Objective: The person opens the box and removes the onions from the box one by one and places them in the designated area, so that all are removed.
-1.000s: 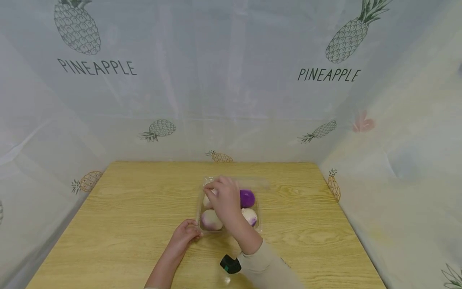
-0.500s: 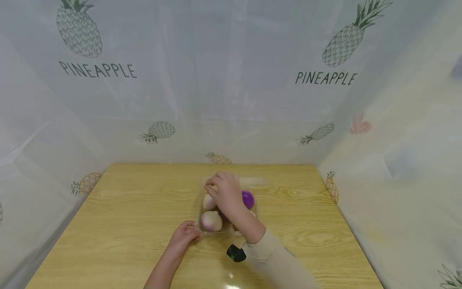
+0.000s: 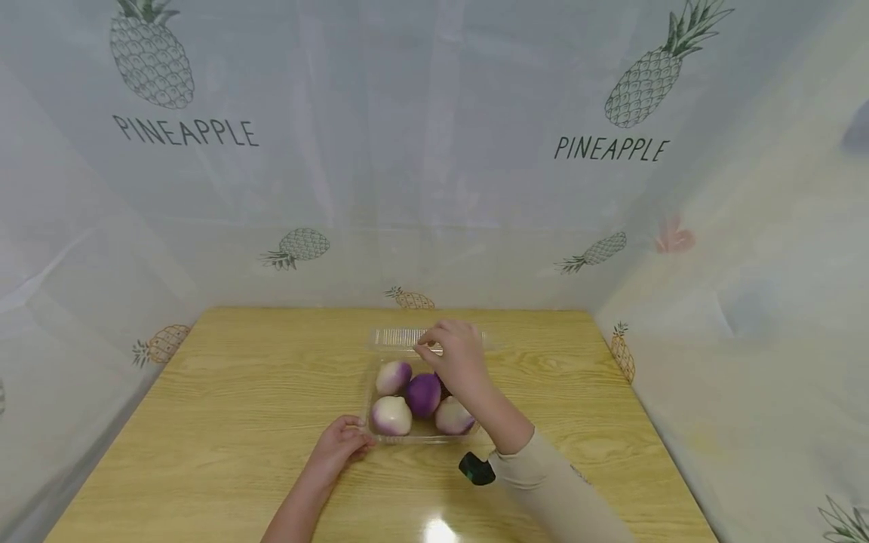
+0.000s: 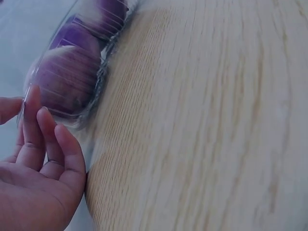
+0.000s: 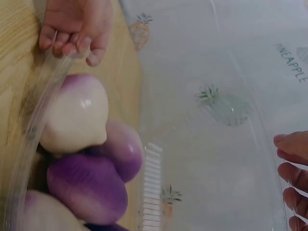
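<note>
A clear plastic box (image 3: 428, 438) with purple-and-white turnips (image 3: 392, 417) inside stands on the table. Its transparent lid (image 5: 216, 149) is raised; a ridged strip (image 5: 152, 192) runs along the back. My left hand (image 3: 337, 446) is at the box's front left corner, and the left wrist view shows its thumb and a finger pinching the thin rim. Above the back of the box, my right hand (image 3: 460, 362) grips the lid's free edge with thumb and fingers, as the right wrist view shows at its right side. That hand hides part of the turnips at the right.
The wood-grain table (image 3: 258, 392) stretches around the box on all sides. Behind it and along both sides hangs a pale curtain (image 3: 434, 166) printed with pineapples. A black wrist camera (image 3: 477, 468) sits at the right sleeve (image 3: 536, 471).
My right hand has moved to the right, uncovering the turnips at the left and middle. The box has shifted slightly left in view. My left hand stays at its corner.
</note>
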`<state>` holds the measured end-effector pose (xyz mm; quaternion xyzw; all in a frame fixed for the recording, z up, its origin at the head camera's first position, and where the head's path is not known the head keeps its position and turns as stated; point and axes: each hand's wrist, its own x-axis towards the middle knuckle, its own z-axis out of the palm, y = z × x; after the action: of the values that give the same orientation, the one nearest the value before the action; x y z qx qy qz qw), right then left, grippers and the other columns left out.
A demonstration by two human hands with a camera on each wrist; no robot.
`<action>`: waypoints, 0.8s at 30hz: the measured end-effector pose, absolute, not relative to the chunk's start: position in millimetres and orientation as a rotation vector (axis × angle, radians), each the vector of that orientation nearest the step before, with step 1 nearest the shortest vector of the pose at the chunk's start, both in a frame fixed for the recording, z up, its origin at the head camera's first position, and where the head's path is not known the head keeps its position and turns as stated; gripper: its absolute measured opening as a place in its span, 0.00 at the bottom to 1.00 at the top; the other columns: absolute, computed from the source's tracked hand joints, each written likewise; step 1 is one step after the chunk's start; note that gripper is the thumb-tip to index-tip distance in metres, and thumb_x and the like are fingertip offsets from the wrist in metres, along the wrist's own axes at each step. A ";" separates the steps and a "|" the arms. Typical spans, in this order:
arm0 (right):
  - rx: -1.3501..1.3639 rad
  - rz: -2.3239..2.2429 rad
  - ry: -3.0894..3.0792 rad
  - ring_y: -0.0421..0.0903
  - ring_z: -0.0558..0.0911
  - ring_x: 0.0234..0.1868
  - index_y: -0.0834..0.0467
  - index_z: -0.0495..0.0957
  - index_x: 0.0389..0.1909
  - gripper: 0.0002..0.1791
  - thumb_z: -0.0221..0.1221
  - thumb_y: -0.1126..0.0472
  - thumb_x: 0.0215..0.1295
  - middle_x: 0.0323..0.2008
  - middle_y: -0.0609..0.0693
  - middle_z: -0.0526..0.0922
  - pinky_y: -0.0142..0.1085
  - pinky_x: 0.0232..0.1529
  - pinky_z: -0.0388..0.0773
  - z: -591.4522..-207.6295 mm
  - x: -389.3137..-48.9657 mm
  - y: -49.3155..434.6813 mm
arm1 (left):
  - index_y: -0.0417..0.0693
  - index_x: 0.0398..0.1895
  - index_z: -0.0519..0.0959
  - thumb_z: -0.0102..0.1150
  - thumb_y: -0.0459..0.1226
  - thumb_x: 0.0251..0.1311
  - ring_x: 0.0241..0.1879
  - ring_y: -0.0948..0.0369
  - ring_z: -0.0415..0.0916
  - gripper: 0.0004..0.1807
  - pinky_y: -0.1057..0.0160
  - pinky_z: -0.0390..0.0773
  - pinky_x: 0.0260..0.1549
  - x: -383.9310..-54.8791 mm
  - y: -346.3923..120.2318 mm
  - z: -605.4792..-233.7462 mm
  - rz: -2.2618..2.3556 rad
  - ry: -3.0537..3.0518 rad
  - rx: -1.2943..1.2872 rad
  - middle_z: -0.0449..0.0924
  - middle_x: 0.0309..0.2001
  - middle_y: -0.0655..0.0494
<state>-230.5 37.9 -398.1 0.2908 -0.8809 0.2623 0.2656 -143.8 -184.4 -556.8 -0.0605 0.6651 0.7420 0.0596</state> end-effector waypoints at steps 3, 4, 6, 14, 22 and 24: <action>0.779 0.705 -2.369 0.44 0.78 0.33 0.51 0.85 0.26 0.05 0.73 0.58 0.53 0.27 0.42 0.80 0.45 0.41 0.69 -397.6 -232.6 46.7 | 0.28 0.52 0.65 0.56 0.25 0.61 0.34 0.55 0.80 0.18 0.63 0.81 0.35 -142.8 -186.3 -553.5 2.220 2.043 -0.214 0.84 0.34 0.43; 0.778 0.705 -2.365 0.44 0.78 0.32 0.51 0.85 0.25 0.05 0.73 0.58 0.53 0.27 0.42 0.80 0.45 0.40 0.69 -397.6 -233.3 49.5 | 0.29 0.52 0.65 0.56 0.26 0.61 0.34 0.55 0.80 0.18 0.63 0.81 0.35 -142.6 -186.8 -552.6 2.212 2.049 -0.228 0.84 0.35 0.44; 0.778 0.715 -2.361 0.44 0.77 0.31 0.52 0.85 0.25 0.05 0.73 0.59 0.52 0.26 0.42 0.79 0.45 0.40 0.69 -397.9 -234.7 54.9 | 0.29 0.52 0.65 0.56 0.25 0.61 0.34 0.55 0.80 0.18 0.63 0.81 0.35 -142.3 -187.6 -551.3 2.219 2.047 -0.257 0.84 0.34 0.44; 0.756 0.754 -2.376 0.45 0.77 0.34 0.53 0.85 0.25 0.06 0.73 0.59 0.51 0.28 0.42 0.80 0.47 0.44 0.67 -401.0 -237.1 74.3 | 0.28 0.50 0.66 0.55 0.23 0.59 0.33 0.55 0.82 0.16 0.62 0.81 0.34 -141.1 -195.0 -551.6 2.274 2.061 -0.333 0.84 0.31 0.44; 0.782 0.835 -2.331 0.45 0.76 0.36 0.53 0.84 0.26 0.07 0.74 0.60 0.50 0.27 0.41 0.79 0.51 0.51 0.65 -406.4 -235.6 90.8 | 0.28 0.49 0.67 0.53 0.22 0.58 0.29 0.57 0.80 0.15 0.64 0.80 0.31 -137.4 -202.6 -549.1 2.309 2.068 -0.440 0.82 0.27 0.45; 0.781 0.883 -2.321 0.45 0.76 0.36 0.54 0.85 0.26 0.07 0.74 0.60 0.50 0.28 0.42 0.79 0.52 0.51 0.64 -407.5 -236.1 94.9 | 0.28 0.50 0.67 0.52 0.23 0.58 0.29 0.56 0.80 0.16 0.64 0.79 0.31 -136.7 -203.7 -549.6 2.295 2.072 -0.436 0.82 0.28 0.46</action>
<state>-236.1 94.9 -407.5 0.2892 -0.8596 0.3269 0.2658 -136.7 -203.7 -549.6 -0.1397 0.6636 0.7349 0.0094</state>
